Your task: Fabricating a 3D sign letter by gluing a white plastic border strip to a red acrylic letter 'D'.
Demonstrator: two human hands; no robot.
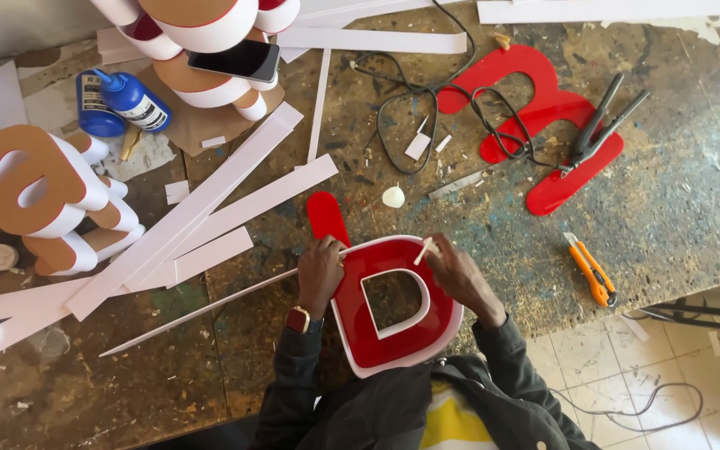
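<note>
Nearest, at the counter (693, 208) edge against the body: a red letter (393, 304) with white rim, face up. Left hand (320, 271) closed on its upper left edge, fingers curled over the rim, a watch (297, 320) on the wrist. Right hand (457, 271) at the upper right rim, grip pinched on a small white stick (424, 250) with its tip by the rim. Just behind the letter, touching or nearly so, a red tab (327, 218) lying flat. To the right, near the counter edge, an orange knife (591, 270). To the left, long white strips (210, 217) fanned across the wood, one thin strip running under the left hand. Further out, a small white blob (393, 197), then a black cable (427, 108) looped over a big red letter (543, 125), with a black clamp-like tool (597, 125) resting on that letter's right part. Far left, stacked brown-faced letters (39, 196) with white sides. Far back, a blue glue bottle (131, 100) on its side, beside more stacked letters carrying a dark phone (235, 60). At the far edge, more white strips.
</note>
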